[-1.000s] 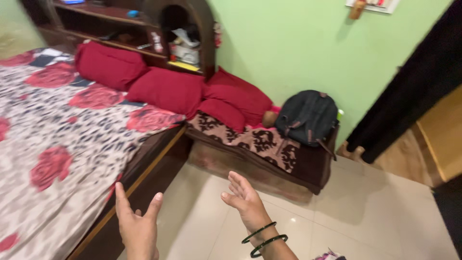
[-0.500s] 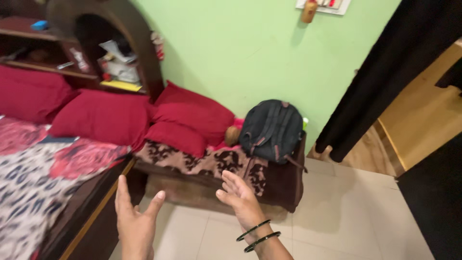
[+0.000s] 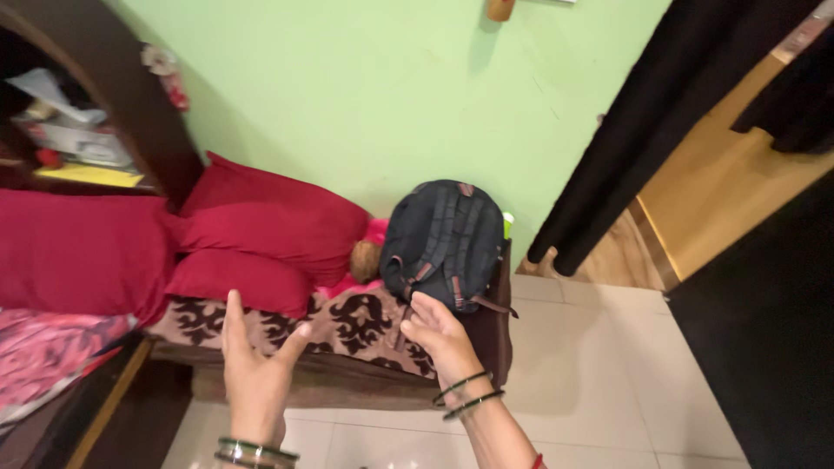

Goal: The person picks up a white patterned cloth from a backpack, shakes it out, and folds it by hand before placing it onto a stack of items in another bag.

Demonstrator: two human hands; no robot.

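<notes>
Both hands are raised in front of a low daybed [image 3: 486, 347] with a dark wooden frame, and neither holds anything. The left hand [image 3: 254, 369] is upright, palm turned inward, its fingers [image 3: 233, 317] held straight and close together with the thumb spread off to the side; green bangles [image 3: 252, 452] ring its wrist. The right hand [image 3: 441, 334] is open too, palm facing left, its fingers [image 3: 426, 306] loosely spread and slightly curled, and two dark green bangles [image 3: 465, 395] sit on that wrist.

The right hand's fingertips lie just beside the lower edge of a dark blue-grey backpack [image 3: 443, 243], with a brown strap hanging there; whether they touch it cannot be told. The backpack stands upright at the right end of the daybed, leaning back against the light green wall [image 3: 365, 95], its shoulder straps facing out. A brown patterned cover [image 3: 347, 321] with dark floral shapes spreads over the daybed's front edge, between the two hands.

To the left of the backpack a small round brown object [image 3: 365, 259] rests on a pink cloth, beside a stack of red pillows [image 3: 261, 226]. Another large red pillow [image 3: 69, 252] lies further left. A dark wooden shelf unit [image 3: 130, 113] with an arched opening stands at the left, with papers inside. A dark curtain [image 3: 643, 130] hangs at the right, and pale floor tiles [image 3: 599, 382] run below it.
</notes>
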